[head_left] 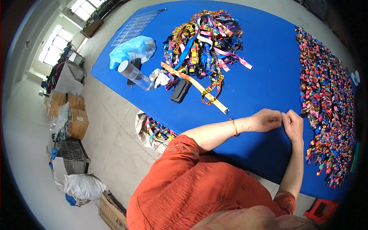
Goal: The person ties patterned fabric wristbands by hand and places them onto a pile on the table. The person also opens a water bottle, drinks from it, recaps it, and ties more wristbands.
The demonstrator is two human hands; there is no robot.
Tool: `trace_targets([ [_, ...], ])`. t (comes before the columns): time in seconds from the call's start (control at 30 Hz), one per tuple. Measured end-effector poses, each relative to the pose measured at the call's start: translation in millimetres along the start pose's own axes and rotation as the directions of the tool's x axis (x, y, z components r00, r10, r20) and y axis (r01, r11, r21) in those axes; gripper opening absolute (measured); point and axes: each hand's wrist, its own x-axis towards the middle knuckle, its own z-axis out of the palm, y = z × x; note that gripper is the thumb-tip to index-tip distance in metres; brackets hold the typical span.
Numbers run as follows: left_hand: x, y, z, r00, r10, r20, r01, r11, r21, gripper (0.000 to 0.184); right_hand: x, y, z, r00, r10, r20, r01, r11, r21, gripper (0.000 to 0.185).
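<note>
My left hand (pixel 266 120), at the end of the arm with a gold bracelet (pixel 234 128), is closed with its fingers curled. My right hand (pixel 293 124) is also closed, its fingertips touching or nearly touching those of the left. Whatever they pinch is too small or hidden. Both are above the blue table (pixel 260 88), just left of long rows of colorful bundled straps (pixel 326 99). Farther off lies a tangled heap of patterned straps (pixel 203 42). An orange-yellow strap (pixel 195 84) with a buckle stretches from the heap toward my left forearm.
A black case (pixel 181 91), clear bottle (pixel 140 76), crumpled white tissue (pixel 159 78), blue plastic bag (pixel 134 50) and wire rack (pixel 138 27) are on the table's left side. Below its edge sits a sack of straps (pixel 153 132). A red stool (pixel 321 211) stands at lower right.
</note>
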Motion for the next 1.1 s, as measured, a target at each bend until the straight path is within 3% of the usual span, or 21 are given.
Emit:
trace_targets([
  [0.13, -8.7, 53.1, -16.6, 0.994, 0.108, -0.008, -0.108, 0.989, -0.096, 0.009, -1.6, 12.8, 6.9, 0.999, -0.009, -0.040, 0.008, 1.000, -0.013, 0.034],
  [0.23, -36.0, 112.9, -44.6, 0.977, 0.206, -0.046, -0.210, 0.930, -0.301, 0.007, -1.4, 8.7, 10.0, 0.994, -0.040, -0.097, 0.041, 0.999, 0.010, 0.034],
  [0.3, -73.5, 155.0, -68.0, 0.982, 0.183, -0.048, -0.182, 0.851, -0.493, 0.004, -0.6, 2.5, 8.6, 0.997, 0.006, -0.077, -0.007, 1.000, -0.019, 0.034],
  [0.33, -83.9, 156.5, -74.6, 0.900, 0.428, -0.079, -0.424, 0.820, -0.385, 0.016, -1.0, -1.0, 8.3, 0.997, 0.032, -0.065, -0.034, 0.999, -0.034, 0.034],
  [0.37, -95.6, 160.1, -77.7, 0.818, 0.573, -0.062, -0.554, 0.753, -0.354, 0.015, -0.9, -3.0, 9.9, 0.997, 0.019, -0.078, -0.025, 0.997, -0.075, 0.035],
  [0.47, -119.4, 169.7, -71.2, 0.684, 0.730, 0.008, -0.654, 0.617, -0.438, 0.013, -1.1, -4.6, 14.8, 0.995, 0.015, -0.102, -0.026, 0.994, -0.108, 0.035],
  [0.57, -128.2, 179.7, -67.5, 0.628, 0.777, -0.028, -0.678, 0.529, -0.511, 0.014, -1.7, -3.6, 18.5, 0.995, 0.006, -0.099, -0.022, 0.986, -0.162, 0.035],
  [0.77, -121.2, 196.7, -62.3, 0.568, 0.751, -0.337, -0.750, 0.304, -0.587, 0.023, -2.9, -3.9, 24.9, 0.991, 0.036, -0.127, -0.067, 0.966, -0.249, 0.034],
  [0.83, -119.8, 194.5, -60.9, 0.631, 0.754, -0.183, -0.633, 0.363, -0.684, 0.023, -2.7, -4.3, 26.1, 0.991, 0.043, -0.127, -0.073, 0.967, -0.245, 0.035],
  [0.93, -136.0, 212.3, -48.0, 0.685, 0.714, -0.143, -0.596, 0.437, -0.674, 0.015, -3.9, -0.1, 25.0, 0.992, 0.042, -0.122, -0.073, 0.962, -0.262, 0.034],
  [1.0, -136.2, 194.0, -61.4, 0.612, 0.763, 0.208, -0.495, 0.575, -0.652, 0.012, -3.7, -1.6, 25.5, 0.990, 0.036, -0.139, -0.070, 0.966, -0.248, 0.035],
  [1.03, -137.1, 185.4, -54.6, 0.587, 0.780, 0.216, -0.576, 0.590, -0.565, 0.017, -3.7, -2.6, 26.0, 0.988, 0.033, -0.149, -0.069, 0.968, -0.242, 0.035],
  [1.1, -150.5, 181.6, -46.2, 0.750, 0.659, 0.052, -0.545, 0.660, -0.517, 0.026, -3.1, -3.8, 26.4, 0.986, 0.037, -0.161, -0.075, 0.967, -0.242, 0.035],
])
